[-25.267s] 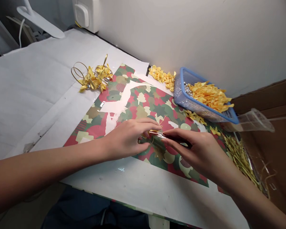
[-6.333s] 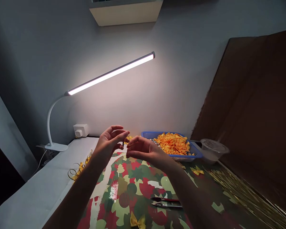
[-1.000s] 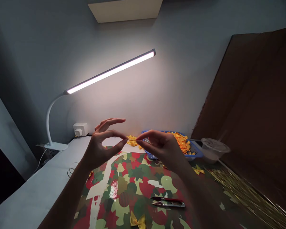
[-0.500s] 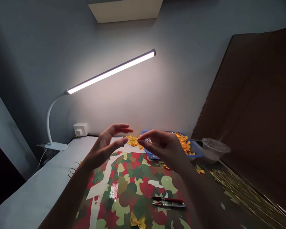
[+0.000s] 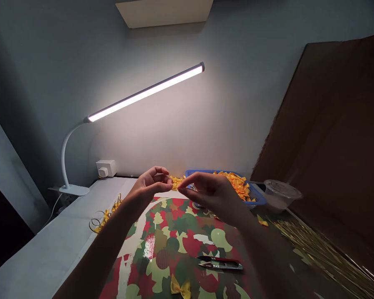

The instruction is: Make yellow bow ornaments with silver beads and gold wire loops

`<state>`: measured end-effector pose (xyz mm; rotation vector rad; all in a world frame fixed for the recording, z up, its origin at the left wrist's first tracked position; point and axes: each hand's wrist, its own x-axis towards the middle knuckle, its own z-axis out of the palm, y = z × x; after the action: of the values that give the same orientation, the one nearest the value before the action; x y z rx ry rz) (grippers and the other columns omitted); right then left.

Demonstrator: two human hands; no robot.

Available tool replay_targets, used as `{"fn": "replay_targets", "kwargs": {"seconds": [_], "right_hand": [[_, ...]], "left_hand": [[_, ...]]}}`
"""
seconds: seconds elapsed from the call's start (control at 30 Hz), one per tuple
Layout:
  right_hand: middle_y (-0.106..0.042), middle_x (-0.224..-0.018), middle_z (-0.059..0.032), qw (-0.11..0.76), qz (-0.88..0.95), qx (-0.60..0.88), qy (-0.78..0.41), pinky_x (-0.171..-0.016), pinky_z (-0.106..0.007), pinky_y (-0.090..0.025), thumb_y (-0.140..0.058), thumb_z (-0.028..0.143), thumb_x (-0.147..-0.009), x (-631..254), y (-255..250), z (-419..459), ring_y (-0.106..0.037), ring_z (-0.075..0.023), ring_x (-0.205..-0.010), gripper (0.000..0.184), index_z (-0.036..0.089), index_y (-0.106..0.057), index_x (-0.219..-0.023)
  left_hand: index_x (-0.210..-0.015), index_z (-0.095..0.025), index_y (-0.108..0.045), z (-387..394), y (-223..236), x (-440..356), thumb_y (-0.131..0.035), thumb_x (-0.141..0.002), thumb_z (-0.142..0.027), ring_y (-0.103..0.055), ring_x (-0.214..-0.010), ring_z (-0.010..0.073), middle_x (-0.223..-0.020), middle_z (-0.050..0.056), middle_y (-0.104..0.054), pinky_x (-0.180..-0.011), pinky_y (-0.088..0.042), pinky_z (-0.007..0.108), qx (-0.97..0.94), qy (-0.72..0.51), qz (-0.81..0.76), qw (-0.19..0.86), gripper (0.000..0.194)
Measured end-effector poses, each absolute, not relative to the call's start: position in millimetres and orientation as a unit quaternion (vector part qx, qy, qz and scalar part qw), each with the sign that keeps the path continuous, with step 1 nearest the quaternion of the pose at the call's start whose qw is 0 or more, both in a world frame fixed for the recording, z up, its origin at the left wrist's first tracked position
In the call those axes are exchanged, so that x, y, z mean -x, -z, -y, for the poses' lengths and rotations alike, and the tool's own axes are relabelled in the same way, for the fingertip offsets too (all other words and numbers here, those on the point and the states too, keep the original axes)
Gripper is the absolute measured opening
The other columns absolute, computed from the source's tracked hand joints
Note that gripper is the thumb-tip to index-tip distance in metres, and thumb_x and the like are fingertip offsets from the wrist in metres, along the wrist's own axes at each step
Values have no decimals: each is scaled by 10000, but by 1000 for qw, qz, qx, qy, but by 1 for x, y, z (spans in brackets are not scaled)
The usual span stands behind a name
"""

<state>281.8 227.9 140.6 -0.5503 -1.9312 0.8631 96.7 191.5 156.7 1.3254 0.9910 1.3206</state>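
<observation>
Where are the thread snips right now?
In the head view, the red-handled thread snips lie on the patterned wrapping paper at lower centre, right of the yellow ribbon bow and below the right hand.

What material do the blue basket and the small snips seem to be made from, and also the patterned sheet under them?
The blue basket looks like moulded plastic, with an even colour and a perforated wall. The snips look like polished steel, given their bright glint; the red part is unclear. The patterned sheet looks like glossy coated paper, showing a shiny glare.
</observation>
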Motion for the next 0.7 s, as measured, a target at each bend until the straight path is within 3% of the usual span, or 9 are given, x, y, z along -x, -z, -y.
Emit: {"fn": "replay_targets", "kwargs": {"seconds": [0.57, 0.7], "right_hand": [[-203, -488, 101, 459, 779, 213, -370, -413, -254, -144, -651, 394, -822, -287, -139, -234, -165, -74, -444, 201, 211, -680, -744], [-224, -488, 105, 418, 795, 212, -385, -421, -249, -165, -642, 372, -833, -292, -139, -235, -191, -71, -446, 186, 199, -665, -769]], "left_hand": [[-796, -201, -561, -195, -158, -88, -710, -596, -214, -481, -644, 120, -659, -43, -548, -672, -359, 279, -540, -563, -412, 471, 249], [-794, -201, -556, -195, -156, -89, -711, -612, -212, -490, -648, 115, -664, -46, -551, -673, -368, 269, -549, -554, -413, 471, 240]]}}
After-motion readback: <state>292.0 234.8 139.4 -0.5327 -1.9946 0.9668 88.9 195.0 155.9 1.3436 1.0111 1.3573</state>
